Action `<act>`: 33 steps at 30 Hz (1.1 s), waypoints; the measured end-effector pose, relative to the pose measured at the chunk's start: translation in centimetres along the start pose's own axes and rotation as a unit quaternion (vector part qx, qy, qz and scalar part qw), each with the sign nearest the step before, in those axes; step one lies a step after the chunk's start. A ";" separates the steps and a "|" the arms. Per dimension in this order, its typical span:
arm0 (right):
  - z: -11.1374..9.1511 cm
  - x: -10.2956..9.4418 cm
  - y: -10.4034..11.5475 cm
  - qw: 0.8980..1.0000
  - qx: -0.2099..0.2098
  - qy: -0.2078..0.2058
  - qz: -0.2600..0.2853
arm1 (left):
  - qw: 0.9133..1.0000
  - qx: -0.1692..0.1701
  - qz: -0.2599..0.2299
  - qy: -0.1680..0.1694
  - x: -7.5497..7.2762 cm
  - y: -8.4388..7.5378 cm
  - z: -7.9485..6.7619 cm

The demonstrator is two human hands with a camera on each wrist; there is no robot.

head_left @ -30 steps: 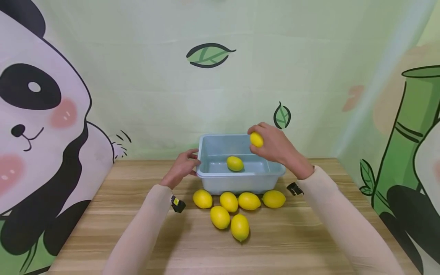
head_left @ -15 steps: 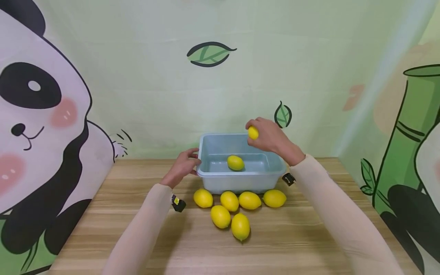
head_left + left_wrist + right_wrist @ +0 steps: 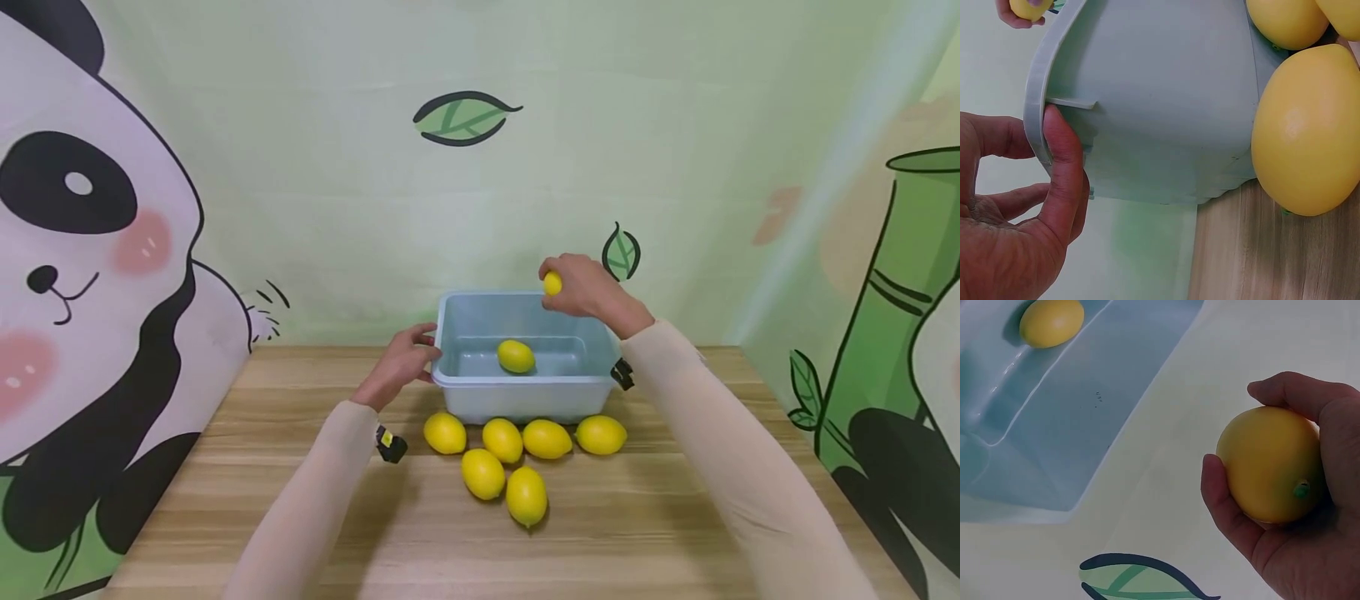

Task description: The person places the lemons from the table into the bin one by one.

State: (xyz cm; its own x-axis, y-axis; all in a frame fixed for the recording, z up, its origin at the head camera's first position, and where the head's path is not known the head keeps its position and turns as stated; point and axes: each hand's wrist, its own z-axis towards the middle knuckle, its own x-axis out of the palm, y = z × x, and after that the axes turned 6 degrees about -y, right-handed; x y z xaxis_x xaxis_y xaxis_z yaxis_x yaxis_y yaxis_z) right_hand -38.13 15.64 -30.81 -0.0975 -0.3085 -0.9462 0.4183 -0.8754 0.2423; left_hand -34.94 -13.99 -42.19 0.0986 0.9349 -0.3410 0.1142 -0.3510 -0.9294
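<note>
A light blue plastic basin (image 3: 525, 398) stands at the back of the table with one lemon (image 3: 516, 357) on its floor. My left hand (image 3: 399, 363) holds the basin's left rim; in the left wrist view the thumb (image 3: 1063, 156) lies under the lip and other fingers reach the opposite side. Above the basin's back right corner, my right hand (image 3: 588, 287) grips a second lemon (image 3: 1269, 465) between thumb and fingers, clear of the basin. In the head view most of that lemon is hidden by the hand.
Several lemons lie in front of the basin, four-sided and close to it; the nearest one (image 3: 527, 497) sits toward the table's front. The wooden table (image 3: 637, 525) ends at a green printed backdrop (image 3: 337, 167) just behind the basin.
My right hand has moved slightly up and back over the basin's right side, still gripping its lemon. The left hand stays on the rim.
</note>
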 end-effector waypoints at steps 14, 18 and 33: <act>2.4 0.6 -1.2 0.997 0.049 0.055 0.006 | 1.000 0.012 -0.002 0.001 -0.2 -0.5 0.0; 2.6 1.8 -1.6 0.994 0.066 0.080 0.018 | 1.000 0.006 -0.003 0.005 -0.1 -0.3 -0.2; 3.2 3.4 -2.4 0.990 0.087 0.107 0.025 | 1.000 0.007 -0.001 0.009 -0.3 -0.2 -0.3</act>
State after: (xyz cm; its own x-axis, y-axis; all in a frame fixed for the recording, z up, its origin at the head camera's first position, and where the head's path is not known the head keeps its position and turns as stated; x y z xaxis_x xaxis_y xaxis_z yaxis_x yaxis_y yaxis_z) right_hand -42.34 15.54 -33.90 0.1201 -0.2840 -0.9513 0.2534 -0.9177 0.3059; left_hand -34.66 -14.17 -41.84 0.1164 0.9342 -0.3373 0.0997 -0.3489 -0.9318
